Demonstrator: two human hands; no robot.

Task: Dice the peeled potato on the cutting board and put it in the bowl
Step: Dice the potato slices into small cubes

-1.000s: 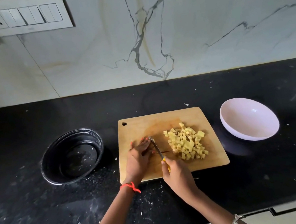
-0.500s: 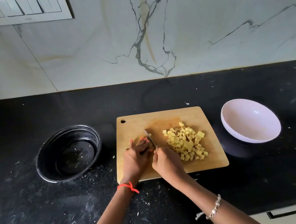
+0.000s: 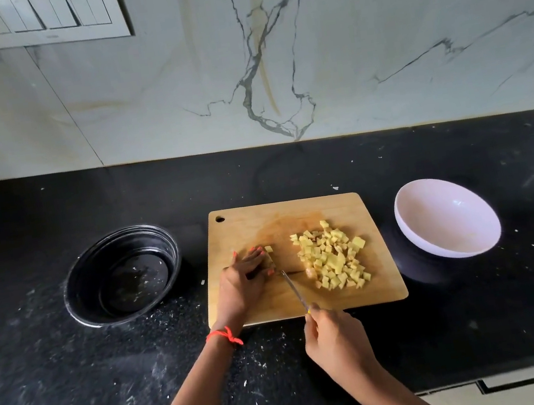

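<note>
A wooden cutting board [image 3: 294, 212] lies on the black counter with a heap of yellow potato cubes [image 3: 332, 256] on its right half. My left hand [image 3: 247, 278] presses down on a small remaining potato piece [image 3: 268, 249] at the board's left middle, mostly hidden under the fingers. My right hand [image 3: 336, 341] sits at the board's near edge and grips a knife [image 3: 292, 285] by its yellow handle, the thin blade pointing up toward my left fingertips. A white bowl [image 3: 448, 220], empty, stands right of the board.
A black round bowl [image 3: 124, 275], empty apart from scraps, stands left of the board. The counter [image 3: 78, 386] is speckled with white bits. A marble backsplash rises behind, with a switch panel [image 3: 44, 17] at top left.
My right hand has pulled back toward me off the board, drawing the knife with it. A small cube now shows beside my left fingertips. The camera has tilted slightly.
</note>
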